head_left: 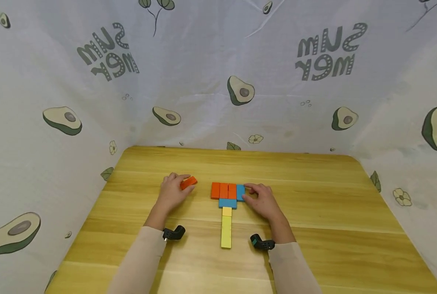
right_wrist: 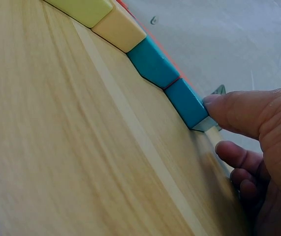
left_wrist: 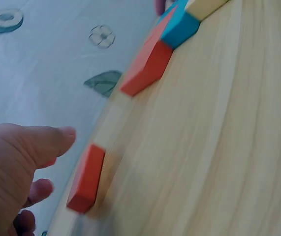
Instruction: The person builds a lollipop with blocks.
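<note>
My left hand [head_left: 172, 192] is at the left, thumb and fingers spread around a loose orange block [head_left: 189, 182]. In the left wrist view a gap shows between the thumb and that orange block [left_wrist: 87, 179], which lies on the table. My right hand [head_left: 264, 201] is beside the blue block [head_left: 240, 192] at the right end of a row, its thumb tip at that block's edge, the other fingers loosely bent. Several orange blocks [head_left: 223, 190] fill the rest of the row. Below them lie a crosswise blue block [head_left: 227, 203], a small yellow block [head_left: 227, 211] and a long yellow-green block [head_left: 226, 232].
The blocks lie flat on a wooden table [head_left: 332, 204]. A white cloth with avocado prints [head_left: 203, 61] hangs behind and at both sides. Each wrist wears a black camera mount, one at the left [head_left: 174, 232] and one at the right [head_left: 262, 243].
</note>
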A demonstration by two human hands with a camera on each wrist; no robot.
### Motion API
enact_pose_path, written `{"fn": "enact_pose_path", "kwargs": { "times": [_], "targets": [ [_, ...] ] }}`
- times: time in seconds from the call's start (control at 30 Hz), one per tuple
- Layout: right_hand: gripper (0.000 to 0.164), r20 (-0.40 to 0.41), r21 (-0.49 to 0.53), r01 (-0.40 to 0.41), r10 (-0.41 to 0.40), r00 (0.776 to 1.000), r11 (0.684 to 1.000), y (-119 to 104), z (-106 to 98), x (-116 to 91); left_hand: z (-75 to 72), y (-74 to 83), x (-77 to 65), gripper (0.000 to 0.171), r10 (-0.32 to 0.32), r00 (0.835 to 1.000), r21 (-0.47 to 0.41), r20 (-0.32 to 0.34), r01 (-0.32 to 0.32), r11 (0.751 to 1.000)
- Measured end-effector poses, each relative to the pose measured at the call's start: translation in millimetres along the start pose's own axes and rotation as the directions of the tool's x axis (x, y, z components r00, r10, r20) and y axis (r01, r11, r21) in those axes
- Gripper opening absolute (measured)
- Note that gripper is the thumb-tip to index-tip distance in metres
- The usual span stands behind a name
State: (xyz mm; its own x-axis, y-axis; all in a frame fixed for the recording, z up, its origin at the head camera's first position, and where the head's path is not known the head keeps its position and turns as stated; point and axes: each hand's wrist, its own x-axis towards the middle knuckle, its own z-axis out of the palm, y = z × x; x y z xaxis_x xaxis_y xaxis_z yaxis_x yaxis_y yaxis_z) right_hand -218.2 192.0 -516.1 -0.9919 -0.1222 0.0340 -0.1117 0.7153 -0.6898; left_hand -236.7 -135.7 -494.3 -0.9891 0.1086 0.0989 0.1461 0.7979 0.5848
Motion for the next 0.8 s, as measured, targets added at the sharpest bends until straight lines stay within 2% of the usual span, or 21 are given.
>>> {"fn": "enact_pose_path", "kwargs": {
  "times": [0.1, 0.2, 0.6, 0.8],
  "targets": [
    [0.044, -0.002, -0.001, -0.002, 0.002, 1.0, 1.0, 0, -1, 0, -10.1, -10.9, -4.2, 0.053, -0.032, 0.999, 0.012, 0.018, 0.032, 0.999],
    [0.044, 0.002, -0.006, -0.002, 0.002, 1.0, 1.0, 0, 0, 1, -13.8, -16.6, -5.8, 0.054, -0.052, 0.998, 0.024, 0.025, 0.052, 0.998],
    [0.045, 0.002, -0.004, -0.009, 0.009, 1.0, 1.0, -1, 2, 0, -6.0, -23.2, -3.9, 0.045, -0.119, 0.993, 0.045, -0.006, 0.119, 0.992],
    [0.044, -0.01, -0.009, 0.007, -0.008, 1.0, 1.0, -1, 1, 1, -3.4, -24.6, -2.4, 0.043, -0.13, 0.991, -0.007, 0.012, 0.13, 0.991]
  ]
}}
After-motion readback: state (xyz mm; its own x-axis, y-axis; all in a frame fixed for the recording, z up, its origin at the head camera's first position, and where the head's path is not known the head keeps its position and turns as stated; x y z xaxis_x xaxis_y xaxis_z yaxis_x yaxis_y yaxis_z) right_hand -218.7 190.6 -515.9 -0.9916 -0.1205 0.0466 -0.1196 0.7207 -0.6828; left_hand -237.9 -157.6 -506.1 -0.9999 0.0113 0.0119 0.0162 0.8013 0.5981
